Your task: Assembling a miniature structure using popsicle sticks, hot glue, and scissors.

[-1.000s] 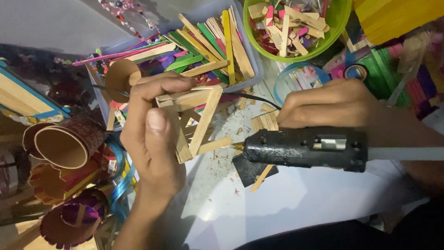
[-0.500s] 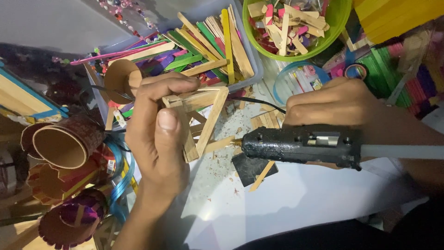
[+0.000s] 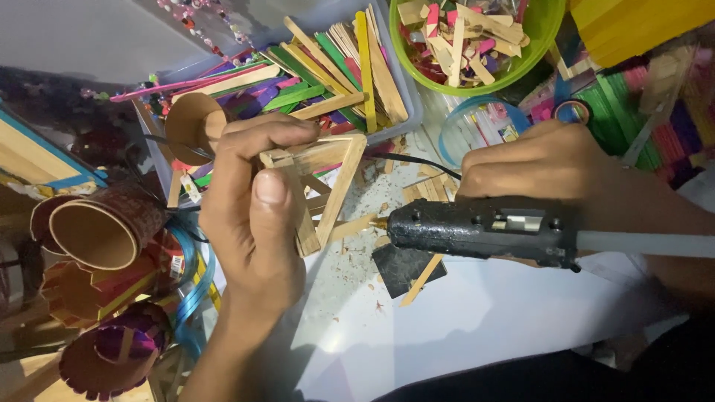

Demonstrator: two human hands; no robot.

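Observation:
My left hand (image 3: 249, 216) grips a small frame of plain wooden craft sticks (image 3: 324, 186), thumb pressed on one upright stick and fingers curled over its top. My right hand (image 3: 547, 160) holds a black hot glue gun (image 3: 484, 227) lying sideways, its brass nozzle pointing left and touching the tip of a stick at the frame's lower right side. A pale glue stick (image 3: 648, 244) juts from the gun's back toward the right edge.
A clear tub of coloured craft sticks (image 3: 335, 67) sits behind the frame. A green bowl (image 3: 551, 30) of stick scraps is at the top right. Cardboard tubes (image 3: 100, 231) and stick-covered holders stand at the left. Loose sticks and a black pad (image 3: 406, 268) lie on the white sheet.
The glue gun has shifted slightly left and up, bringing its nozzle against the stick frame. My left hand has tilted the frame a little; both grips are unchanged.

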